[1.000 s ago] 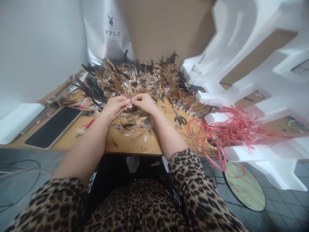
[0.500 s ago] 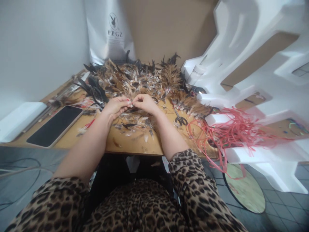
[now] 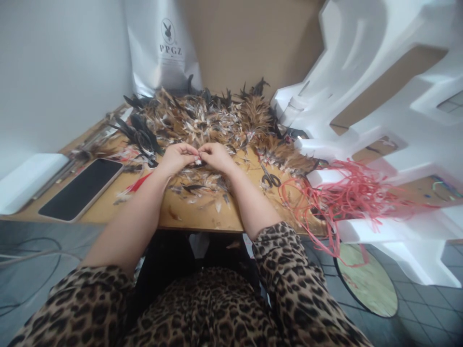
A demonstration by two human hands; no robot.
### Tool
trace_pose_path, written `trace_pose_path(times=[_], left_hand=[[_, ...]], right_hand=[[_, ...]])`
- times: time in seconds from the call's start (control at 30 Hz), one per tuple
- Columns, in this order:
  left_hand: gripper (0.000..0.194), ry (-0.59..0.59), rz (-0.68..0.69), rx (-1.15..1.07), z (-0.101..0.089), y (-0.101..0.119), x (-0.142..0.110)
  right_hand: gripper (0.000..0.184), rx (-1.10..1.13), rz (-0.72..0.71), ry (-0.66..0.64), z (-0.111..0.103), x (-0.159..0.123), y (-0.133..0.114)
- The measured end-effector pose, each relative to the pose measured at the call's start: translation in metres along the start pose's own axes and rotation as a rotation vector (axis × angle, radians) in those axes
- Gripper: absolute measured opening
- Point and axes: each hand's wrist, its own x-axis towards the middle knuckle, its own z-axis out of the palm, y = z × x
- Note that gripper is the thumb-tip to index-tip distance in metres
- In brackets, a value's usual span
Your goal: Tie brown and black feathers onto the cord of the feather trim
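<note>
My left hand (image 3: 178,159) is closed in a pinch above the near part of the table, with white fluffy feather ends (image 3: 198,162) and a speck of red showing at its fingertips. Against them, my right hand (image 3: 215,156) is pinched too, thumb on forefinger; whatever lies between those fingers is too small to make out. Behind both hands spreads a large heap of brown, black and white feathers (image 3: 206,118). Loose feathers (image 3: 198,185) are scattered beneath the wrists. Black-handled scissors (image 3: 270,179) lie right of my right forearm.
A phone (image 3: 81,189) and a white box (image 3: 31,180) lie on the left of the wooden table (image 3: 202,219). Tangled pink-red strips (image 3: 347,193) hang over white foam pieces (image 3: 361,91) on the right. A silvery bag (image 3: 162,62) stands at the back.
My left fingers have curled and shifted slightly right, closer to my right fingertips. The white feather ends show a little lower between the hands. The right hand stays nearly in place, pinched.
</note>
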Motion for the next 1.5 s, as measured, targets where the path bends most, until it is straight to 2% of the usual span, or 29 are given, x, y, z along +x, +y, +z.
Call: trace_pose_path(times=[0.17, 0.43, 0.73, 0.93, 1.13, 1.3, 1.4, 1.5], left_hand=[[0.016, 0.08, 0.089, 0.134, 0.003, -0.004, 0.003], [0.016, 0.171, 0.24, 0.38, 0.004, -0.01, 0.004], [0.019, 0.162, 0.316, 0.467, 0.002, -0.015, 0.005], [0.016, 0.135, 0.33, 0.463, -0.002, -0.019, 0.007], [0.014, 0.151, 0.22, 0.383, -0.003, -0.025, 0.01], [0.011, 0.194, 0.289, 0.533, -0.006, -0.018, 0.007], [0.011, 0.16, 0.297, 0.511, -0.008, -0.015, 0.007], [0.012, 0.145, 0.28, 0.434, -0.009, -0.017, 0.008]], right_hand=[[0.02, -0.029, 0.06, -0.022, 0.002, 0.0, 0.001], [0.013, 0.218, 0.181, -0.031, 0.008, 0.003, 0.009], [0.009, 0.421, 0.258, -0.03, 0.01, 0.002, 0.007], [0.005, 0.477, 0.297, -0.014, 0.01, -0.001, 0.004], [0.007, 0.399, 0.306, 0.004, 0.014, -0.001, 0.006], [0.009, 0.065, 0.24, 0.152, 0.013, 0.002, 0.012], [0.011, -0.053, 0.24, 0.233, 0.01, 0.004, 0.016], [0.013, -0.089, 0.248, 0.258, 0.009, 0.004, 0.016]])
